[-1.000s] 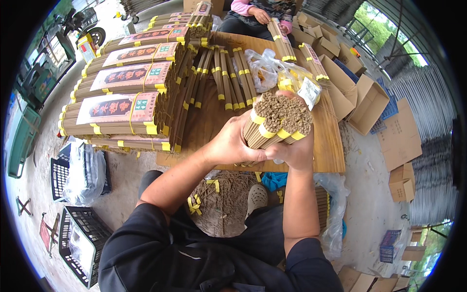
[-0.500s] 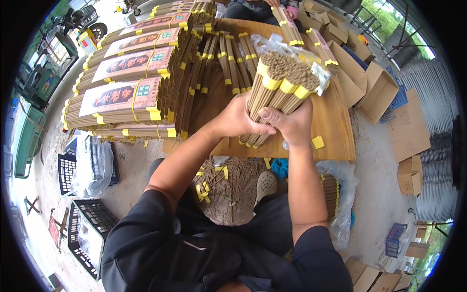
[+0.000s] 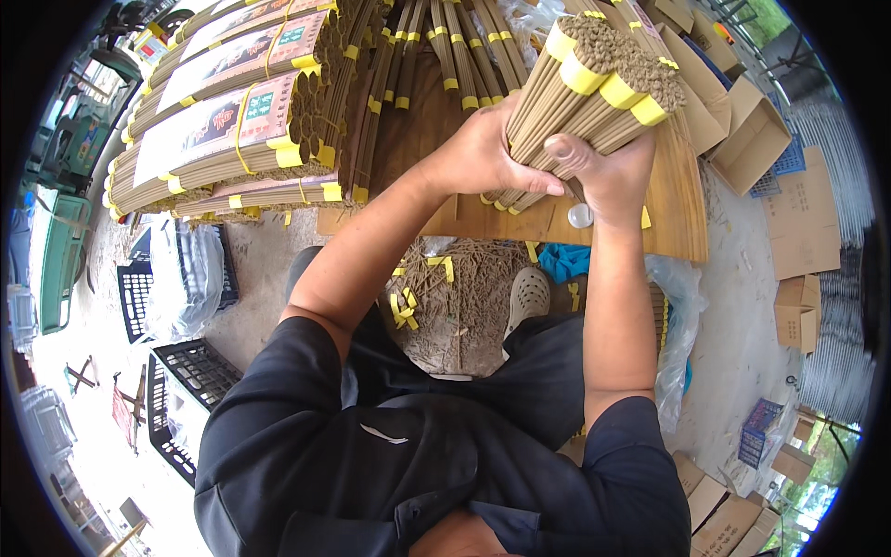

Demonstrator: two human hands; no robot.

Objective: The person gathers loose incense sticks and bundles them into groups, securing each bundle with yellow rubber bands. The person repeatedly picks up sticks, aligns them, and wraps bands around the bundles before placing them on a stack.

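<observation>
A cluster of incense stick bundles (image 3: 566, 111), each wrapped with a yellow paper band near its end, is held tilted over the table between my two hands. My left hand (image 3: 487, 153) wraps round its left side, thumb across the near face. On the right side my right hand (image 3: 608, 176) grips it, thumb pressed against the sticks. The brown stick ends face up and away. More banded incense bundles (image 3: 445, 46) lie on the wooden table (image 3: 682, 209) beyond my hands. A small round clear object (image 3: 580, 215) sits by the table's near edge, under my right wrist.
A high stack of labelled incense packs (image 3: 204, 130) stands at left on the table. Cardboard boxes (image 3: 747, 130) are at right. Black plastic crates (image 3: 190, 371) stand on the floor at left. Broken sticks and yellow scraps (image 3: 445, 306) lie below the table edge, near a clog (image 3: 529, 295).
The head view has shifted, so the table and stack appear higher in it. Both hands, still gripping the incense bundles, appear farther right. The person across the table has left the picture.
</observation>
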